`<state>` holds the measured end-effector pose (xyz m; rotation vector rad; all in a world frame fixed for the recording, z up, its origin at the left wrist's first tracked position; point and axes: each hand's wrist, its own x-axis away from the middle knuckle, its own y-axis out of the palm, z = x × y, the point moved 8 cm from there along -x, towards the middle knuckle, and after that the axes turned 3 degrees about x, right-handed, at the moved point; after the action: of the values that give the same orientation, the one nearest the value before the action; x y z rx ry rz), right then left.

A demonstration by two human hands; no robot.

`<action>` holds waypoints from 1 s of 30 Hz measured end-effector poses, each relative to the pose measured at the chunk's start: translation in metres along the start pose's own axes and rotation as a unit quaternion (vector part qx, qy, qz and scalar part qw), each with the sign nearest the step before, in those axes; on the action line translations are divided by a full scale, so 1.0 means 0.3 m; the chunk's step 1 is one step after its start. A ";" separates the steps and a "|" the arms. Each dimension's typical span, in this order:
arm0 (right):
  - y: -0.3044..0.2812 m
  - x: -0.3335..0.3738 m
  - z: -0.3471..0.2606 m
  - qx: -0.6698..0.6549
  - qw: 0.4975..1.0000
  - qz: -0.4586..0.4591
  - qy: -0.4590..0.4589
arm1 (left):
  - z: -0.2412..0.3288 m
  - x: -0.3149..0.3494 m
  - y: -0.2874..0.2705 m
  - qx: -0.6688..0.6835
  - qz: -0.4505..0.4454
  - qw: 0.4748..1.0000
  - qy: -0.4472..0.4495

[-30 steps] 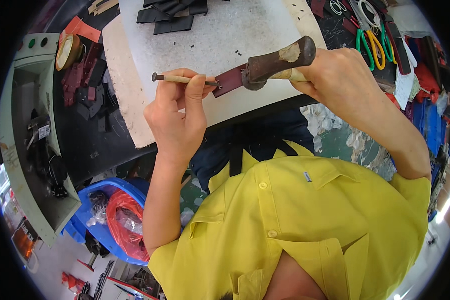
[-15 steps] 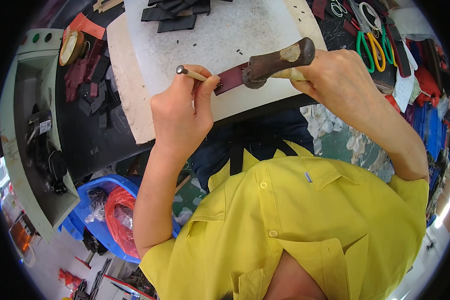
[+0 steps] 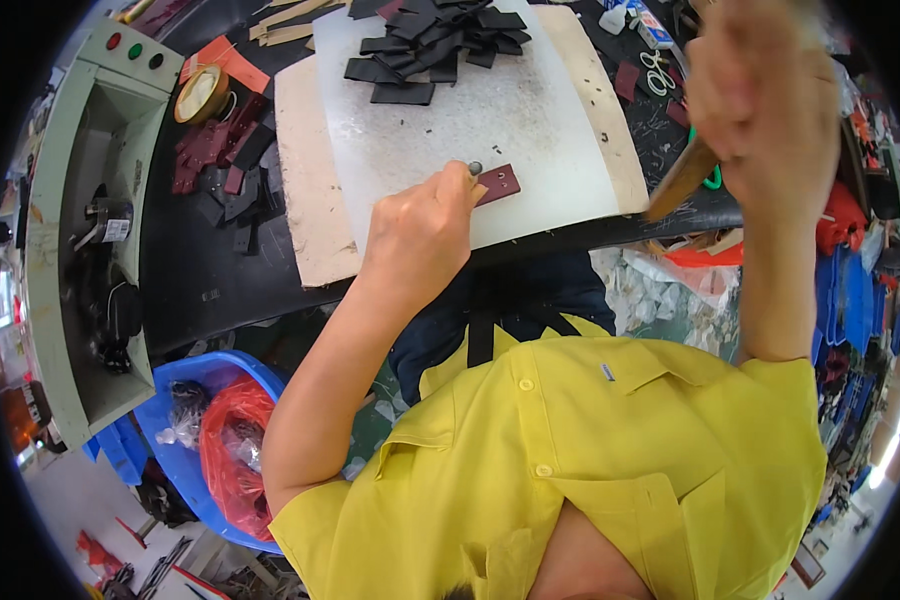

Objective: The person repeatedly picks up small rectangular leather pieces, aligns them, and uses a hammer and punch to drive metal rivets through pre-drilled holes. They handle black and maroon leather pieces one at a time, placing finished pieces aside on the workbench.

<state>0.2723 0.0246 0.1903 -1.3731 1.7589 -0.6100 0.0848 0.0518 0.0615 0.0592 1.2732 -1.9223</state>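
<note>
At left, the left hand (image 3: 418,232) is closed around a metal-headed punch (image 3: 475,168), head uppermost, at the left end of a maroon strip (image 3: 500,184). The strip lies flat on a white sheet (image 3: 560,205). In judgement, the punch should stand square, fingers below its head. At right, the right hand (image 3: 770,120), blurred, grips a brown tool (image 3: 682,180); any blow should land centred.
</note>
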 end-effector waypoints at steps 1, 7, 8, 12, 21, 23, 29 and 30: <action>0.035 0.012 -0.013 0.035 0.998 -0.010 -0.049 | 0.004 -0.007 0.004 0.007 0.005 1.000 0.010; 0.180 0.038 0.078 0.202 0.970 -0.093 -0.094 | -0.011 0.006 -0.008 -0.006 0.003 1.000 -0.005; 0.207 0.063 0.096 0.182 0.974 -0.100 -0.091 | -0.010 0.009 -0.009 -0.003 0.010 1.000 -0.007; 0.336 0.128 0.102 0.150 0.970 -0.160 -0.108 | -0.016 0.009 -0.003 0.011 0.017 1.000 -0.018; 0.354 0.148 0.077 0.157 0.963 -0.162 -0.145 | -0.138 0.017 -0.018 0.258 0.069 0.942 -0.205; 0.353 0.147 0.074 0.160 0.963 -0.164 -0.140 | -0.145 0.019 -0.012 0.243 0.074 0.947 -0.197; 0.351 0.148 0.076 0.160 0.963 -0.164 -0.140 | -0.138 0.020 -0.010 0.204 0.073 0.958 -0.187; 0.352 0.149 0.075 0.158 0.963 -0.162 -0.143 | -0.129 0.016 -0.011 0.195 0.062 0.961 -0.189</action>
<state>0.2277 0.0153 0.0827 -1.4463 1.1599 -0.7863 0.0651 0.0800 0.0428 -0.0261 0.6180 -1.9342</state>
